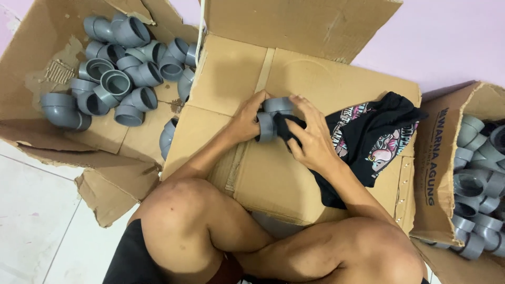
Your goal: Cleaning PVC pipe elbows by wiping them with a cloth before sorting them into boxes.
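hands: left (246, 120) grips grey elbow fitting (271, 118) | right (311, 138) presses black cloth (368, 139) (printed)

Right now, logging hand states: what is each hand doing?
Left hand: closed on the grey pipe fitting.
Right hand: fingers press the black cloth against it.

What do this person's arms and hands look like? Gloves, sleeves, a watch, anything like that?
Both arms are bare right down to the wrists, with no sleeves showing. The left hand and right hand wear no gloves, and no watch, bracelet or ring can be seen. Dark shorts show at the lap.
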